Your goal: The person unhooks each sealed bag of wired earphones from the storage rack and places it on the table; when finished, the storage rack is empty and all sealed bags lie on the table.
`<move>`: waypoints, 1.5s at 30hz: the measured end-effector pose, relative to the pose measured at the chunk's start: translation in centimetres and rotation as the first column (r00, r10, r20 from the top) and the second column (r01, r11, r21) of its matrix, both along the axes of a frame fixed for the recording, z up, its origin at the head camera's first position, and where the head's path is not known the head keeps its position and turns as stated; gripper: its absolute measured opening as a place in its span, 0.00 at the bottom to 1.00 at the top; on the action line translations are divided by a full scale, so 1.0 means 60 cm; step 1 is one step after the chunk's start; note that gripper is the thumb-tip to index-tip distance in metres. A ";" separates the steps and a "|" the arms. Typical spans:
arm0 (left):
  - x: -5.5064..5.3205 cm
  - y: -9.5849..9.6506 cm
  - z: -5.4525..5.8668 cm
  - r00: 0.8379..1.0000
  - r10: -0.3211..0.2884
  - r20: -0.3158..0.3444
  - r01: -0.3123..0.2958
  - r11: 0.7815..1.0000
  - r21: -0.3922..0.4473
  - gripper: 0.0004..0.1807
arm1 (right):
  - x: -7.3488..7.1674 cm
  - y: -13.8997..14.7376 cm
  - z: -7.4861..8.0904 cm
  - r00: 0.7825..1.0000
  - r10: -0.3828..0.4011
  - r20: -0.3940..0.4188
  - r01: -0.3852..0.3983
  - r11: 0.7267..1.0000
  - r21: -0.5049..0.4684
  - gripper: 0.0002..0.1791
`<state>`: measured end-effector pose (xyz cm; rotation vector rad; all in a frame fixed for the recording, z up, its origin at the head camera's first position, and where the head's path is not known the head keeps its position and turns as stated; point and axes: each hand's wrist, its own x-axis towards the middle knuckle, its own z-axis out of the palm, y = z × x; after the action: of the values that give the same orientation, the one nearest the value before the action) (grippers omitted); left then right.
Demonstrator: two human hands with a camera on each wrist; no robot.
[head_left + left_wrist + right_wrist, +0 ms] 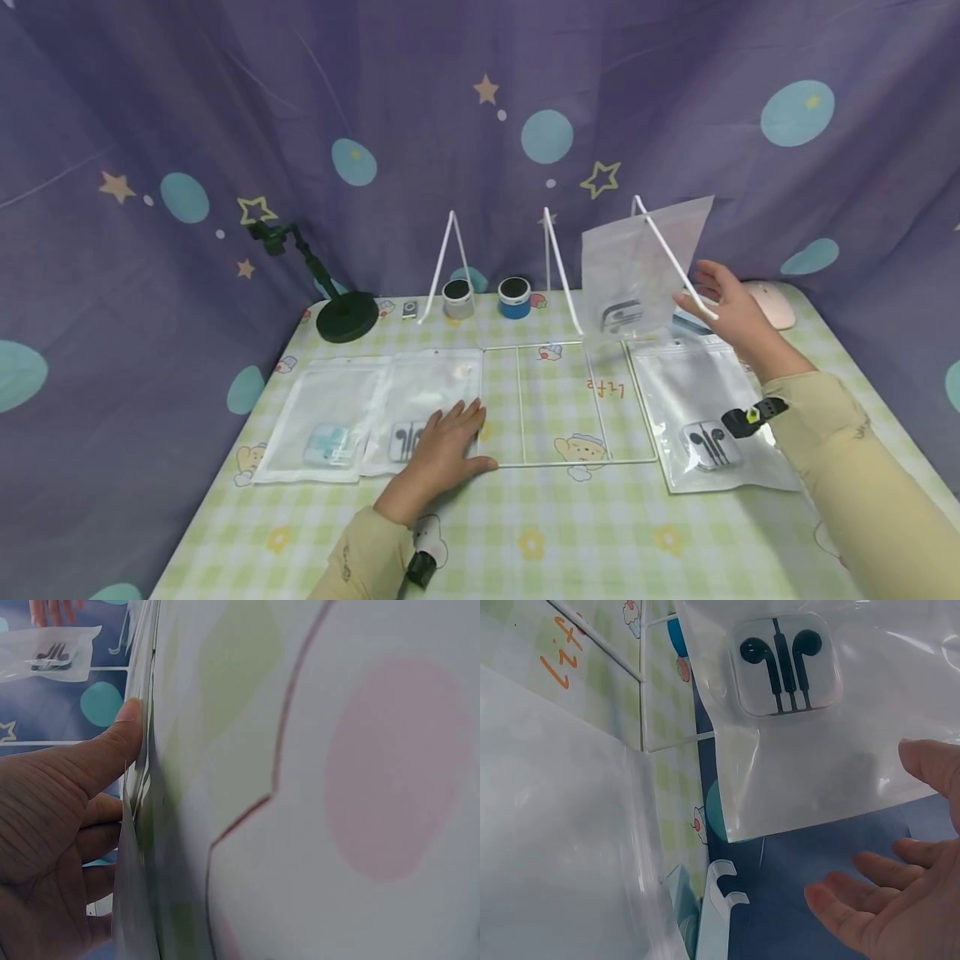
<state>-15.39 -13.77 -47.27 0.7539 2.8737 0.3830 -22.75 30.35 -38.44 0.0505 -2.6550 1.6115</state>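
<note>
A white wire rack (652, 417) lies on the checked tablecloth with three bent prongs standing up at the back. From the right prong hangs a frosted zip bag (626, 267), tilted, with boxed black earphones (786, 667) inside. Beside that bag, my right hand (735, 312) has its fingers spread and relaxed, thumb close to the prong's tip. My left hand (442, 446) rests flat over a second zip bag (427, 383) at the rack's left edge, partly covering its boxed earphones (402, 440). In the left wrist view the left thumb (124, 742) lies along the bag's edge.
Another zip bag (300, 425) with a light-blue item lies at far left, and one with boxed earphones (711, 446) lies right of the rack. Behind stand a dark stand (347, 315), white speaker (458, 302), blue speaker (514, 302) and pale mouse (772, 307).
</note>
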 end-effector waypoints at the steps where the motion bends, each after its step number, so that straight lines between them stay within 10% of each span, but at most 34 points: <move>1: 0.000 0.000 -0.001 1.000 0.002 0.000 -0.002 1.000 0.001 0.48 | -0.001 -0.001 0.000 1.000 0.010 0.002 -0.010 1.000 -0.005 0.50; 27: -0.001 -0.002 -0.005 1.000 0.006 0.004 -0.006 1.000 -0.001 0.48 | 0.022 -0.014 -0.001 0.986 0.010 -0.167 0.011 0.992 0.125 0.18; 45: 0.001 -0.003 -0.003 1.000 0.008 0.007 -0.008 1.000 0.008 0.48 | 0.071 -0.014 0.012 0.989 0.004 -0.148 0.013 0.994 0.111 0.19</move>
<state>-15.35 -13.93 -47.45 0.7414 2.8713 0.3979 -18.50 29.51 -37.72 0.1602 -2.6259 1.3975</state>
